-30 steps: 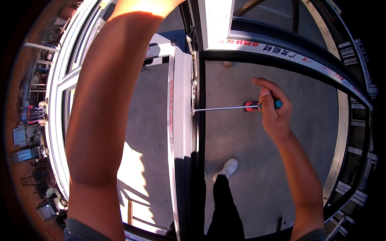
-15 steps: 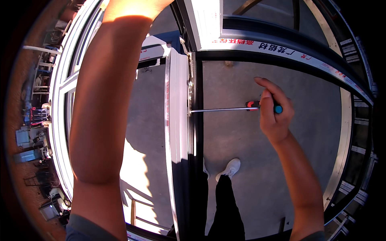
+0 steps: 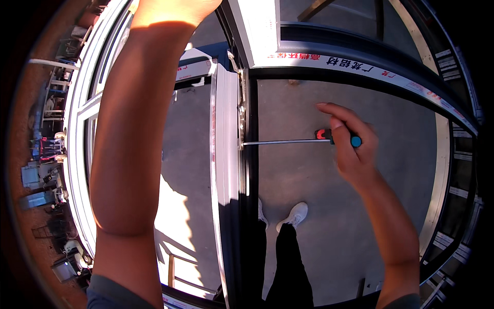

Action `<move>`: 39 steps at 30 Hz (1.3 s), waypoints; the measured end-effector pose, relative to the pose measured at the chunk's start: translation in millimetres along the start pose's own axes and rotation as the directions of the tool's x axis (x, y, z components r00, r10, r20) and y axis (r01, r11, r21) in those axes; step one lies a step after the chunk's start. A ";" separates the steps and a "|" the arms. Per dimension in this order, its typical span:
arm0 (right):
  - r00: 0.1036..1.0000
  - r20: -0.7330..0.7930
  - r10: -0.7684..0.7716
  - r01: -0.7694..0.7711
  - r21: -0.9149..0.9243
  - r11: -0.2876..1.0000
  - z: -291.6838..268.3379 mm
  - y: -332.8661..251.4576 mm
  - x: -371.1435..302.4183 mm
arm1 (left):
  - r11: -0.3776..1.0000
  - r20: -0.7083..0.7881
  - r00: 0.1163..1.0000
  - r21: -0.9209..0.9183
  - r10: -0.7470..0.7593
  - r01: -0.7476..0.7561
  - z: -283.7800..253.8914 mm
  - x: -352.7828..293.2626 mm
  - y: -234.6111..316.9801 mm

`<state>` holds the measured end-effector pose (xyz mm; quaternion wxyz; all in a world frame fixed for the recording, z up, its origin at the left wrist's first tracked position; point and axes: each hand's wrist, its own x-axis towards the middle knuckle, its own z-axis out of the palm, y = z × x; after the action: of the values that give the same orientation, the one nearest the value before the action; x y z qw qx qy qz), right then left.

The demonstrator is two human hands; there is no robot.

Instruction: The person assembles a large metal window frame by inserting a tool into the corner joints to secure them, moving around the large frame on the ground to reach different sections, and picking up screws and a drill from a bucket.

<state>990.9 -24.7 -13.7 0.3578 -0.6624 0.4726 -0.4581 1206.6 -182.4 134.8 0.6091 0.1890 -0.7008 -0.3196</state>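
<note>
My right hand (image 3: 356, 159) is wrapped round the handle of a screwdriver (image 3: 288, 141), its index finger loosely stretched away. The handle's teal end shows by my palm. Leftward, the long thin shaft reaches metal hardware (image 3: 242, 123) along the edge of a white-and-dark window or door frame (image 3: 226, 149); the tip's exact seating is too small to see. A red-and-black thing (image 3: 322, 134) shows beside the shaft; whether it belongs to the screwdriver I cannot tell. My left hand (image 3: 172, 10) is at the top edge, its fingers cut off by the picture, near the frame's far part.
A crossbar (image 3: 355, 64) with printed protective film spans the far side. A pale bar (image 3: 440, 170) stands on the right, with stacked profiles beyond. My white shoe (image 3: 293, 215) is on the grey floor, seen through the frame opening. Sunlight and shadows fall at lower left.
My right hand has turned slightly, and its index finger has shifted a little left. The screwdriver shaft stays against the hardware. My left arm has hardly moved.
</note>
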 end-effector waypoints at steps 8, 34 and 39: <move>0.887 -0.259 0.382 -0.359 0.132 0.924 -37.2 3.2 -15.7 | 0.998 -0.019 0.999 -0.052 0.028 -0.029 4.7 0.8 -1.3; 0.524 0.525 0.671 -0.844 0.424 0.328 105.2 -41.5 -4.1 | 0.843 -0.120 0.993 0.532 -0.017 0.078 -8.1 -16.1 16.3; 0.470 0.593 0.654 -0.873 0.422 0.244 104.3 -32.9 -3.2 | 0.786 -0.118 0.992 0.618 0.047 0.036 -9.2 -13.3 10.1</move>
<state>1098.8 -7.6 -18.6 0.8166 -0.2169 0.4710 -0.2534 1219.3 -168.4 132.4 0.5580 0.3958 -0.7271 -0.0579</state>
